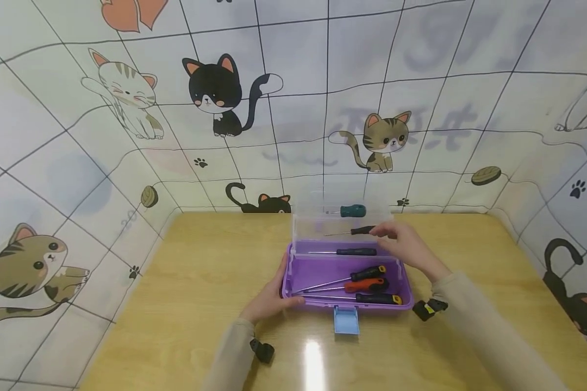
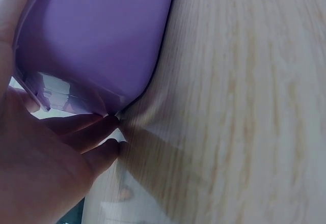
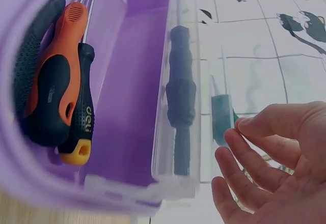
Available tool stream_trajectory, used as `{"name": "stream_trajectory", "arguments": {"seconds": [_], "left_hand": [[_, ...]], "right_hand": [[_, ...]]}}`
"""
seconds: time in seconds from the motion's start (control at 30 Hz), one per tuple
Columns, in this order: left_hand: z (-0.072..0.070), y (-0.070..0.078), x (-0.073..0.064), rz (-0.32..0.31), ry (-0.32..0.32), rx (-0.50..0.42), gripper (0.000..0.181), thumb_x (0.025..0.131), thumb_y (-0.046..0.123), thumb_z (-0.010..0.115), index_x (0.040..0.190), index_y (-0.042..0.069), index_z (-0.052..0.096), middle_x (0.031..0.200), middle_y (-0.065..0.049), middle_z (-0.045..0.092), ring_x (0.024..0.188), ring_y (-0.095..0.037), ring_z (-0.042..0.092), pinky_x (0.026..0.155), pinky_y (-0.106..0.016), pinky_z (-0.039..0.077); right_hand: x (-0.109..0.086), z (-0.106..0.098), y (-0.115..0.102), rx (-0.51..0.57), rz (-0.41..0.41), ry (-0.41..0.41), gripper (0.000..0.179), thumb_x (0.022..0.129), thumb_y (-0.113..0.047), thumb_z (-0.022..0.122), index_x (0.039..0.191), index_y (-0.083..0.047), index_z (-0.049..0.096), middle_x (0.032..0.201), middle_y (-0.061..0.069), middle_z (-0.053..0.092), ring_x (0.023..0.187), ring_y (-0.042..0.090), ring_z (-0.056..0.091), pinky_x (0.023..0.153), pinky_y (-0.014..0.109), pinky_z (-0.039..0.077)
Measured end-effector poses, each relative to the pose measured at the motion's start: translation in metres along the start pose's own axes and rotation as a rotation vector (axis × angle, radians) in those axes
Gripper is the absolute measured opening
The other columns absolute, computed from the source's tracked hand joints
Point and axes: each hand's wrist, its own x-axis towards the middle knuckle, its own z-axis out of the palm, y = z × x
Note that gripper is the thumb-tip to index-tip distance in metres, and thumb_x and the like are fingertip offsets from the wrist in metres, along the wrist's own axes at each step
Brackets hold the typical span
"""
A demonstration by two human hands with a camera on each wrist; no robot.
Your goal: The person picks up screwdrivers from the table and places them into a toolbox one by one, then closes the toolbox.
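Observation:
A purple toolbox (image 1: 323, 271) with raised clear trays (image 1: 303, 225) stands on the table. My left hand (image 1: 269, 296) grips its left end, thumb over the front rim and fingers around the side. My right hand (image 1: 403, 244) is at the right of the trays, fingers bent loosely. Its fingertips are close to a black screwdriver (image 1: 362, 230) and a green-handled screwdriver (image 1: 353, 210); contact is unclear. In the right wrist view the green handle (image 3: 221, 119) shows blurred through clear plastic beside the fingertips. Another black screwdriver (image 1: 356, 252) lies in the lower clear tray.
Inside the box bottom lie an orange-and-black screwdriver (image 1: 367, 285) and two black-and-yellow ones, the front one (image 1: 379, 298) along the near wall. A light-blue latch (image 1: 346, 320) hangs open in front. Behind the table (image 1: 215, 255) rises a cat-patterned wall (image 1: 303, 125).

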Motion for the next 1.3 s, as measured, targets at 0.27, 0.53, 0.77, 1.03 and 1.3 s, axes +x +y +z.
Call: {"name": "stream_trajectory", "arguments": {"seconds": [0.27,0.53,0.77,1.03,1.3], "left_hand": [[0.002,-0.002,-0.003,0.014,0.001,-0.006,0.116,0.08,0.032,0.08,0.155,0.028,-0.009,0.16,-0.012,-0.002,0.139,-0.039,0.024,0.111,-0.052,0.021],[0.004,-0.002,-0.004,0.012,0.02,0.006,0.114,0.081,0.033,0.079,0.154,0.035,-0.009,0.16,-0.012,0.001,0.136,-0.039,0.03,0.11,-0.053,0.024],[0.001,0.017,-0.008,0.02,-0.005,0.003,0.114,0.082,0.024,0.078,0.155,0.021,-0.01,0.159,-0.017,-0.003,0.136,-0.045,0.027,0.11,-0.055,0.022],[-0.008,0.039,-0.008,0.025,0.0,0.017,0.112,0.083,0.017,0.077,0.155,0.014,-0.008,0.158,-0.019,-0.003,0.137,-0.045,0.024,0.111,-0.053,0.02],[-0.002,0.038,-0.013,0.022,-0.017,0.008,0.112,0.082,0.018,0.077,0.155,0.013,-0.008,0.158,-0.02,0.0,0.137,-0.044,0.026,0.111,-0.053,0.021]], "right_hand": [[-0.033,-0.017,0.008,0.021,0.023,0.078,0.024,0.091,0.001,0.061,0.114,0.007,0.064,0.113,0.023,0.064,0.104,0.04,0.059,0.091,0.055,0.047],[-0.069,-0.034,0.035,-0.008,0.095,0.09,0.027,0.094,-0.007,0.061,0.119,0.005,0.062,0.115,0.022,0.064,0.101,0.024,0.06,0.083,0.024,0.051],[-0.099,-0.038,0.058,-0.05,0.16,0.073,0.027,0.092,-0.005,0.063,0.116,0.008,0.062,0.112,0.025,0.063,0.095,0.025,0.063,0.076,0.025,0.052],[-0.115,-0.034,0.081,-0.087,0.242,-0.001,0.033,0.091,-0.008,0.065,0.117,0.012,0.059,0.114,0.031,0.06,0.099,0.044,0.06,0.079,0.048,0.053],[-0.141,-0.027,0.099,-0.048,0.296,-0.037,0.037,0.09,-0.008,0.067,0.118,0.014,0.057,0.108,0.025,0.063,0.098,0.038,0.06,0.068,0.025,0.05]]}}
